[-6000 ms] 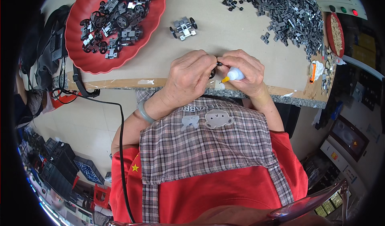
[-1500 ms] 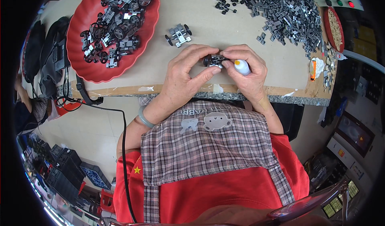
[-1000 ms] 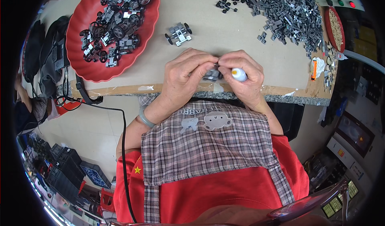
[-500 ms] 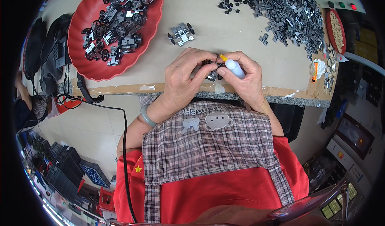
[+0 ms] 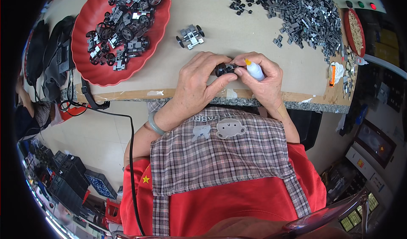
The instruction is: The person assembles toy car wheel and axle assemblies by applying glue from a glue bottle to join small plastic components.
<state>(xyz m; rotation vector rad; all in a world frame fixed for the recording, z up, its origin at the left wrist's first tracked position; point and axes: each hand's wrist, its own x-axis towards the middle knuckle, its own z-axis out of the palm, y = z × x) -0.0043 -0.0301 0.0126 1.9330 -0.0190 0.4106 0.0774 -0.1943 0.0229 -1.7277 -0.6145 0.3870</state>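
Note:
Between thumb and fingers, my left hand [image 5: 199, 80] grips a small wheeled toy chassis [image 5: 224, 69], its dark round wheel facing up. My right hand [image 5: 268, 75] is closed around a small white squeeze bottle [image 5: 255, 71] with a yellow tip. The right thumb and fingertips also meet the chassis at its right end; my fingers hide much of it. A finished-looking grey chassis with black wheels [image 5: 190, 37] lies alone on the table beyond my left hand. To its left, a red scalloped tray [image 5: 78, 56] holds several more of these wheeled chassis.
A large heap of grey plastic pieces [image 5: 311, 22] covers the far right of the table, beside black wheel-and-axle parts [image 5: 241, 3]. At the right edge are a red dish of pale bits [image 5: 354, 33] and an orange tube [image 5: 332, 75]. A black cable [image 5: 132, 154] hangs at left.
The chassis has been turned in my fingers, so a wheel now faces up. My right hand and the bottle have shifted slightly right; the bottle's yellow tip has moved away from the chassis.

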